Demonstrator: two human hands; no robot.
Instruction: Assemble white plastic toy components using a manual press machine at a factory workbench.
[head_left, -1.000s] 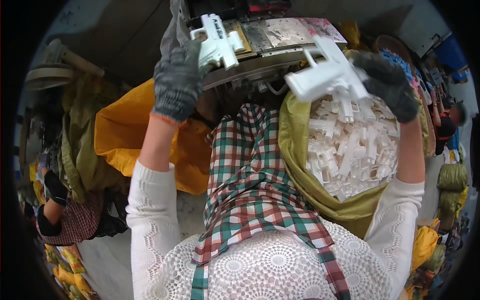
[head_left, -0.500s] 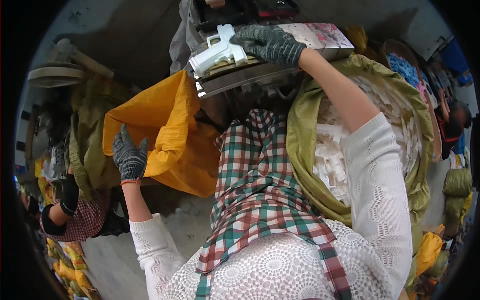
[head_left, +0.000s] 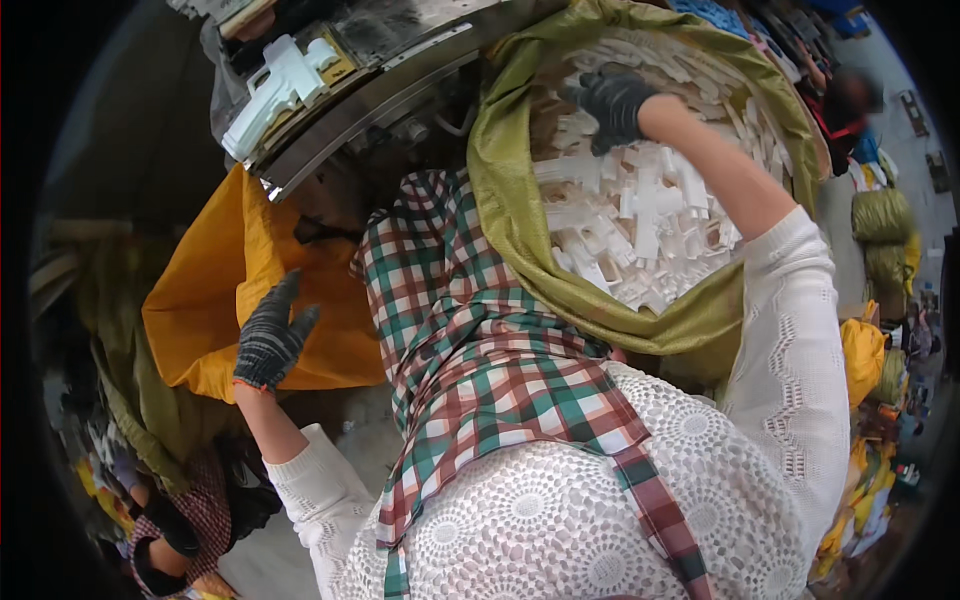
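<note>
A white plastic toy pistol (head_left: 275,95) lies on the small yellowish fixture (head_left: 338,68) at the edge of the metal machine bed (head_left: 400,90). My right hand (head_left: 612,105), in a dark grey knit glove, is over the olive-green sack (head_left: 510,215), close above white plastic pistol-shaped pieces (head_left: 650,205) that fill it. Its thumb and fingers are apart, and nothing shows between them. My left hand (head_left: 275,335), gloved alike, hovers with fingers stretched out in front of the orange-yellow sack (head_left: 195,300). It holds nothing.
A person in a checked garment (head_left: 205,495) is at the lower left, beside hanging green sacking (head_left: 130,370). Yellow bags (head_left: 862,355) and green bundles (head_left: 882,220) lie to the right. Another person (head_left: 850,110) is at the upper right.
My right hand has left the toy pistol at the machine and moved over the green sack. The pistol stays on the fixture. My left hand remains open near the orange-yellow sack; the view has shifted right.
</note>
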